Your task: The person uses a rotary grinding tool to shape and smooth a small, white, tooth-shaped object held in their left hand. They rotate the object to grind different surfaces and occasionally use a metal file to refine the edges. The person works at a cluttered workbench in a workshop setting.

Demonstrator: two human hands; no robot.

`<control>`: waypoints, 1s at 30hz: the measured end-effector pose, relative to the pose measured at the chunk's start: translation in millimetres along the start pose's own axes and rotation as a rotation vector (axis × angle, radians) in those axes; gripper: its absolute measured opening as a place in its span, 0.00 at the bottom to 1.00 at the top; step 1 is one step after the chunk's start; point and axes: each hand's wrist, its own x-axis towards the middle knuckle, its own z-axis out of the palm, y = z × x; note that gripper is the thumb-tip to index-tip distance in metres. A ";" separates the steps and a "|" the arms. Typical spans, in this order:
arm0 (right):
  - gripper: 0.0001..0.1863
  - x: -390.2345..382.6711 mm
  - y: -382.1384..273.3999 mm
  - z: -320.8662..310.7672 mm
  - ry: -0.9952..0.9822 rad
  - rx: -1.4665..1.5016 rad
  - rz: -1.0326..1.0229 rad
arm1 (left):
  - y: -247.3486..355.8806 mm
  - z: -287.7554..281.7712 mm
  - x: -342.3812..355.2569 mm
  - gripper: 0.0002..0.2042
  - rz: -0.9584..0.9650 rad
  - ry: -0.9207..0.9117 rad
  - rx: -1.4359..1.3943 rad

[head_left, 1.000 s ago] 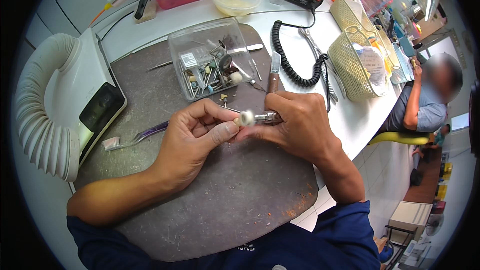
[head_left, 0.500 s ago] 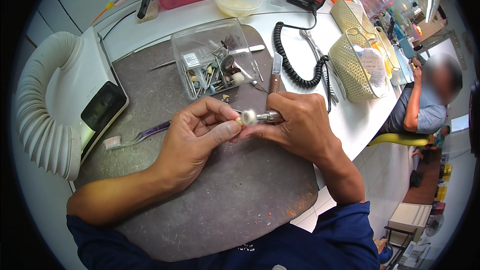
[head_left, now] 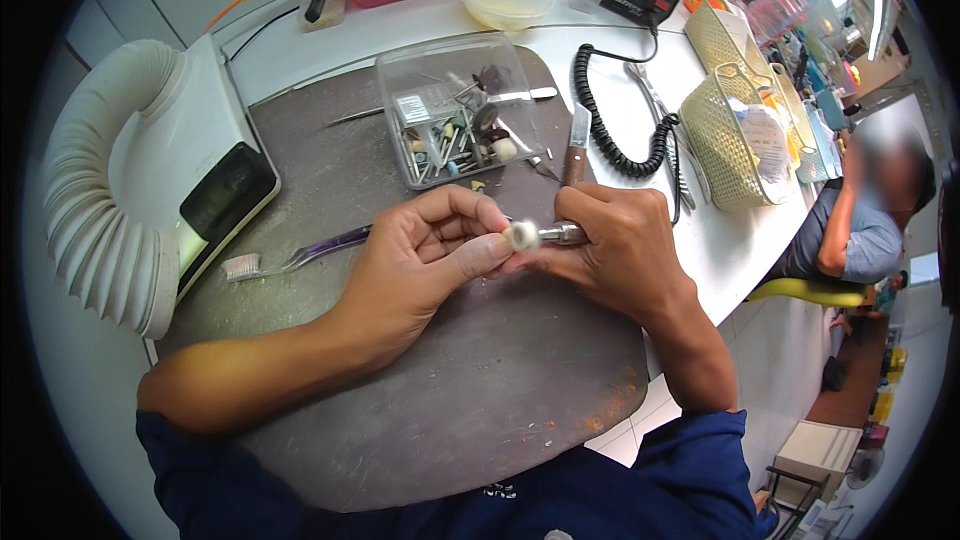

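Handpiece (head_left: 565, 232) is resting in my right hand (head_left: 615, 232) in the head view, over the grey mat (head_left: 430, 420) on the bench (head_left: 725, 260); I am grasping its metal body with curled fingers, and its pale round wheel (head_left: 523, 234) is facing my left hand (head_left: 425, 252). With that left hand I am pinching a small piece (head_left: 509, 239) between thumb and fingers; the wheel is hiding most of it, so I cannot tell its full shape or whether the two are touching. The wheel is looking blurred, so I am judging it to be spinning and taking the step in hand to be buffing the piece. To my mind, the next move is calling for a light, steady touch, turning the piece slightly while sparing my fingertips from the wheel. Beyond my hands, a clear box (head_left: 440, 52) is holding small shanked bits (head_left: 452, 135), and a toothbrush (head_left: 318, 251) is lying to the left.
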 end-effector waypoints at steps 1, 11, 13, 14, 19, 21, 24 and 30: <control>0.27 -0.6 -1.0 -0.3 0.012 0.002 -0.016 | -0.1 0.7 2.0 0.07 0.007 -0.029 -0.005; 0.29 -1.2 -6.3 4.6 0.031 -0.023 0.012 | -3.2 -2.8 0.5 0.07 0.070 -0.058 0.022; 0.30 -1.8 -8.4 2.9 0.032 -0.034 0.010 | -4.1 -2.6 0.5 0.07 0.085 -0.070 0.028; 0.30 -2.3 -7.2 4.1 0.035 -0.025 0.014 | -4.9 -3.0 1.7 0.07 0.084 -0.075 0.020; 0.30 -0.2 -2.5 3.9 0.057 -0.016 0.027 | -4.7 -2.1 3.0 0.06 0.068 -0.060 0.057; 0.30 0.0 -2.7 2.1 0.028 -0.034 0.022 | -6.7 -2.7 3.9 0.06 0.087 -0.074 0.026; 0.29 -1.4 -2.0 4.1 0.031 -0.023 0.016 | -5.9 -2.8 5.1 0.07 0.076 -0.081 0.029; 0.28 -0.7 -0.9 2.8 0.043 -0.022 0.006 | -4.5 -3.9 5.5 0.07 0.051 -0.071 0.022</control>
